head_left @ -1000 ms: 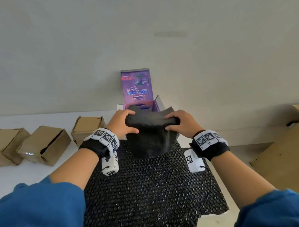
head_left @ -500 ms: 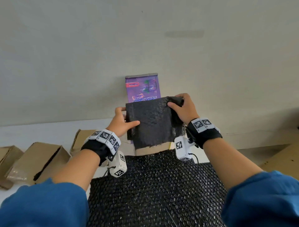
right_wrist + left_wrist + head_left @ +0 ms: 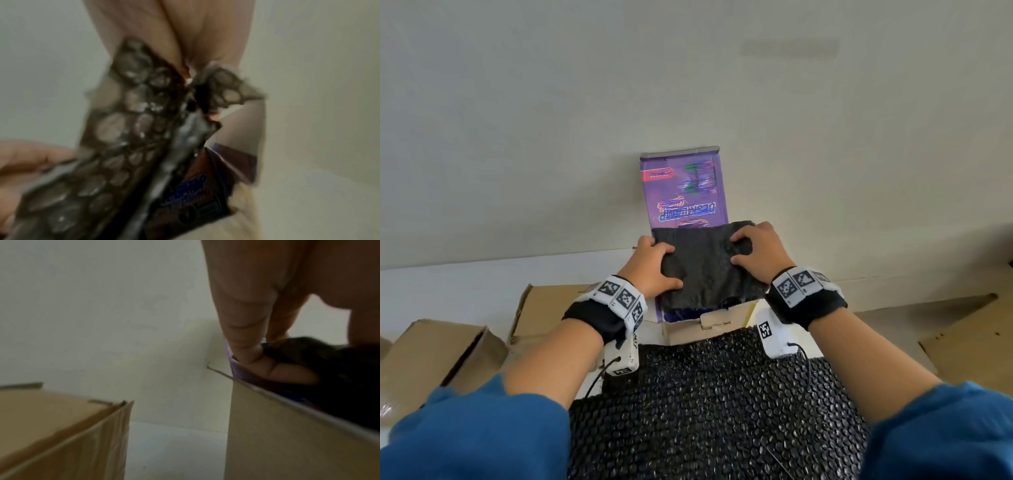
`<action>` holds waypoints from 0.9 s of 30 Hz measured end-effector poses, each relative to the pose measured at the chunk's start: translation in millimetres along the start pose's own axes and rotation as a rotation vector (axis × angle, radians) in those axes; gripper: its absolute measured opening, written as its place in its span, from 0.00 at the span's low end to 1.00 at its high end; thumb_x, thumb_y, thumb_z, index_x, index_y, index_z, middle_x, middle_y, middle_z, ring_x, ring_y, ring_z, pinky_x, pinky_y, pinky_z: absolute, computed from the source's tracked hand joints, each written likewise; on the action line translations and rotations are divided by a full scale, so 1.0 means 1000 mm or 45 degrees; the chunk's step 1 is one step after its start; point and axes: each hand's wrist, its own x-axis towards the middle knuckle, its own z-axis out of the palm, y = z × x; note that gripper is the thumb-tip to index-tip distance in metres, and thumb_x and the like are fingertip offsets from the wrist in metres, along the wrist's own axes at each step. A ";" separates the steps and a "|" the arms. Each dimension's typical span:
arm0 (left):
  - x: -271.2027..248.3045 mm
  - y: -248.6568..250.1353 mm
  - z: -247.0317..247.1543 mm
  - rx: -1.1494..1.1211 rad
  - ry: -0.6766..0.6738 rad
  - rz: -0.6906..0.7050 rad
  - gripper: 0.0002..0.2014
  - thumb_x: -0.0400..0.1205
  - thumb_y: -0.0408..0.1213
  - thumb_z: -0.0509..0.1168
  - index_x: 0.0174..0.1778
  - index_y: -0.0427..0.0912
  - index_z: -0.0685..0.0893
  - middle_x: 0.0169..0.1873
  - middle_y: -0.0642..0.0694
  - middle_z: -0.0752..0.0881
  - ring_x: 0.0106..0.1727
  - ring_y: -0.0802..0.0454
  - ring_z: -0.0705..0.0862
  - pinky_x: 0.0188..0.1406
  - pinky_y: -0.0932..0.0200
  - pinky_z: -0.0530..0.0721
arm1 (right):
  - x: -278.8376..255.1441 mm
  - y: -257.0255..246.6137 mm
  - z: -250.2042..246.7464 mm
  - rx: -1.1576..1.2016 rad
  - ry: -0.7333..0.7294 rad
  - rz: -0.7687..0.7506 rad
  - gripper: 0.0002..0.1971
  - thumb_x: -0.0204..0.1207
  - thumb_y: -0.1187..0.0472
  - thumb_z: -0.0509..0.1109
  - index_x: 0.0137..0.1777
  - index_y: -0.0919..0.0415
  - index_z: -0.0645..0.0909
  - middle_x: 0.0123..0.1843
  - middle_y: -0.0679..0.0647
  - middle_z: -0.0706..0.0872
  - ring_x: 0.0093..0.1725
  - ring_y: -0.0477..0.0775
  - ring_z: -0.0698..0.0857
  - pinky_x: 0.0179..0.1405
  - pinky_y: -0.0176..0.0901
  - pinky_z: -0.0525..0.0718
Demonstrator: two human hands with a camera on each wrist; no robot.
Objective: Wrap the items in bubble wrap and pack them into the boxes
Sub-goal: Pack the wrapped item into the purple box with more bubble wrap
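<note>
Both hands hold one wrapped bundle (image 3: 705,267), a flat item covered in black bubble wrap, at the mouth of the open purple box (image 3: 685,192) that stands against the wall. The left hand (image 3: 654,270) grips its left edge, thumb on the front and fingers (image 3: 246,337) curled behind; the right hand (image 3: 760,253) clamps the upper right corner, pinching the crumpled wrap. The bundle's lower end sits just inside the box opening, most of it above the rim, so wrapping of this item looks finished and packing is only partly done: it needs to be pushed down and the lid flap closed. A large sheet of bubble wrap (image 3: 715,411) lies on the tabletop (image 3: 465,291) nearby, and several brown cardboard boxes (image 3: 438,356) wait to the left, which suggests more items remain.
</note>
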 end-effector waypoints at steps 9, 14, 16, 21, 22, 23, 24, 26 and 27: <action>0.004 -0.011 0.013 0.864 0.096 0.191 0.25 0.74 0.67 0.61 0.61 0.58 0.82 0.57 0.48 0.74 0.63 0.44 0.66 0.62 0.49 0.65 | 0.015 -0.009 0.029 -0.594 -0.330 -0.125 0.26 0.70 0.64 0.75 0.69 0.61 0.78 0.69 0.63 0.72 0.69 0.64 0.74 0.67 0.49 0.73; 0.002 -0.027 0.020 0.672 0.144 0.213 0.21 0.75 0.63 0.63 0.58 0.58 0.85 0.63 0.46 0.68 0.67 0.43 0.63 0.66 0.48 0.63 | 0.015 -0.014 0.028 -0.765 -0.245 -0.251 0.27 0.70 0.60 0.76 0.70 0.54 0.77 0.71 0.63 0.64 0.66 0.66 0.72 0.67 0.50 0.74; 0.001 -0.030 0.022 0.591 0.139 0.190 0.20 0.76 0.61 0.64 0.61 0.59 0.83 0.70 0.45 0.64 0.72 0.42 0.59 0.70 0.47 0.63 | 0.015 -0.021 0.024 -0.760 -0.068 -0.314 0.26 0.67 0.60 0.75 0.67 0.55 0.78 0.69 0.63 0.65 0.65 0.67 0.69 0.64 0.56 0.76; 0.000 -0.033 0.030 0.382 0.197 0.157 0.20 0.77 0.52 0.67 0.63 0.52 0.78 0.73 0.44 0.62 0.74 0.43 0.57 0.69 0.47 0.66 | 0.012 -0.029 0.056 -0.686 -0.585 -0.233 0.43 0.65 0.43 0.78 0.79 0.48 0.64 0.72 0.63 0.65 0.70 0.70 0.67 0.71 0.61 0.71; 0.000 -0.034 0.031 0.355 0.212 0.149 0.20 0.76 0.51 0.68 0.63 0.50 0.77 0.73 0.44 0.63 0.74 0.43 0.57 0.69 0.47 0.67 | 0.012 -0.026 0.066 -0.743 -0.694 -0.178 0.47 0.64 0.41 0.78 0.81 0.44 0.58 0.74 0.63 0.63 0.72 0.71 0.65 0.71 0.63 0.71; 0.000 -0.035 0.032 0.342 0.217 0.143 0.20 0.76 0.51 0.68 0.62 0.48 0.77 0.73 0.45 0.62 0.74 0.43 0.57 0.68 0.47 0.67 | 0.013 -0.023 0.075 -0.803 -0.766 -0.143 0.50 0.64 0.40 0.78 0.82 0.41 0.53 0.77 0.63 0.60 0.74 0.72 0.63 0.71 0.65 0.72; 0.000 -0.036 0.032 0.341 0.216 0.141 0.20 0.77 0.51 0.67 0.62 0.48 0.77 0.74 0.45 0.62 0.74 0.44 0.57 0.69 0.47 0.67 | 0.014 -0.019 0.082 -0.845 -0.807 -0.129 0.52 0.63 0.40 0.78 0.82 0.38 0.50 0.78 0.63 0.57 0.75 0.73 0.61 0.71 0.67 0.72; 0.001 -0.039 0.033 0.345 0.204 0.142 0.19 0.78 0.52 0.66 0.61 0.48 0.79 0.75 0.45 0.61 0.75 0.44 0.56 0.70 0.46 0.67 | 0.016 -0.014 0.090 -0.898 -0.848 -0.126 0.53 0.64 0.39 0.78 0.81 0.34 0.46 0.80 0.62 0.52 0.76 0.74 0.60 0.70 0.69 0.72; 0.001 -0.040 0.033 0.341 0.197 0.144 0.19 0.78 0.52 0.66 0.61 0.47 0.80 0.75 0.46 0.61 0.76 0.44 0.55 0.70 0.46 0.67 | 0.017 -0.013 0.092 -0.918 -0.869 -0.129 0.52 0.65 0.39 0.77 0.81 0.33 0.45 0.79 0.63 0.52 0.75 0.74 0.60 0.69 0.68 0.72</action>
